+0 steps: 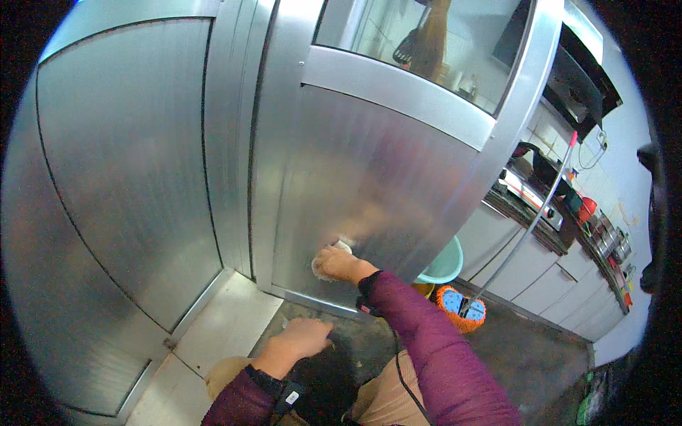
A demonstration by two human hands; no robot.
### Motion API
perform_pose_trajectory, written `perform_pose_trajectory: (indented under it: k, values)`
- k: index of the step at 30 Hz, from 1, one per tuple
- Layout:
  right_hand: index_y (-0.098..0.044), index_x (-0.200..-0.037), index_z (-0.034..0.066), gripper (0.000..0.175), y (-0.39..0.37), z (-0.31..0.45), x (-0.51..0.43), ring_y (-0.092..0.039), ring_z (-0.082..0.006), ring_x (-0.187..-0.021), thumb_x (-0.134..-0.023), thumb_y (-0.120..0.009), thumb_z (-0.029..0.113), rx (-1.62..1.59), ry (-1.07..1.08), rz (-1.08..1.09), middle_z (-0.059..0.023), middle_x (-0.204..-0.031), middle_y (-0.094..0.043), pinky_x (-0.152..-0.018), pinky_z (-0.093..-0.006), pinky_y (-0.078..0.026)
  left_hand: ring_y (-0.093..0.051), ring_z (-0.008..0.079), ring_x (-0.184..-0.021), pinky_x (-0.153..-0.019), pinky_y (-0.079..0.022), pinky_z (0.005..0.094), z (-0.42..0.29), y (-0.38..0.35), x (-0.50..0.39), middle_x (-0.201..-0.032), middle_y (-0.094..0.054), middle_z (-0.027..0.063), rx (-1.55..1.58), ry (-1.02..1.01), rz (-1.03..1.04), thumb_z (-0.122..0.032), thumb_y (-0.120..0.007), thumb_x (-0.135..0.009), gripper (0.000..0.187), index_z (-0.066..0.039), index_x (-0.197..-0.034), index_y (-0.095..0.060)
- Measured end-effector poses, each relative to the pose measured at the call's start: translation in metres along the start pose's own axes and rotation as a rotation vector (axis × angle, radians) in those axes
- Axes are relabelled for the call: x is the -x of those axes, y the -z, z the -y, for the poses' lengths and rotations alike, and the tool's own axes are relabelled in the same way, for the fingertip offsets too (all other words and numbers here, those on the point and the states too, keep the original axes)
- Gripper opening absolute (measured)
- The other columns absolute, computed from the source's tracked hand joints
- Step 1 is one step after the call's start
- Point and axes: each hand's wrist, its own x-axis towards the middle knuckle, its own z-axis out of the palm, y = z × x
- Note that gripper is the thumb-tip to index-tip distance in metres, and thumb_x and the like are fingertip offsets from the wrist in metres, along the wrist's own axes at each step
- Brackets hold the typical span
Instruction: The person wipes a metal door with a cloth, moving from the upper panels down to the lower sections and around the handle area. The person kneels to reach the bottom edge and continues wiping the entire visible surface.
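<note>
My right hand (335, 262) presses a pale cloth (343, 246) against the lower part of a metal door panel (367, 175); most of the cloth is hidden under the hand. Lower down, my left hand (305, 336) hangs above the floor near my knees, its fingers curled, with nothing plainly held in it. The door has a metal frame and a glass pane (479, 69) in its upper part.
Right of the door stand a light green tub (446, 263) and a mop with an orange and blue head (461, 309). Beyond is a kitchen counter (546, 234) with a gas stove (527, 194). More metal panels (128, 149) rise at left.
</note>
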Motion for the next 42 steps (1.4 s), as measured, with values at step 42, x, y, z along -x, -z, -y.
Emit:
perform_pose_trajectory:
  k: [42]
  values:
    - [-0.066,-0.111,0.0123,0.033,0.167,-0.068,-0.087,-0.049,-0.0240,-0.118,-0.080,-0.056,0.010,0.337,-0.186,-1.112,0.0000,-0.120,-0.057,-0.098,-0.0390,-0.039,-0.064,0.0369,-0.093,-0.071,-0.052,0.0498,-0.006,-0.013,-0.006,-0.102,-0.064,0.0166,0.040,-0.037,0.002,-0.032,-0.063,-0.084,0.033,-0.010,-0.108,-0.058]
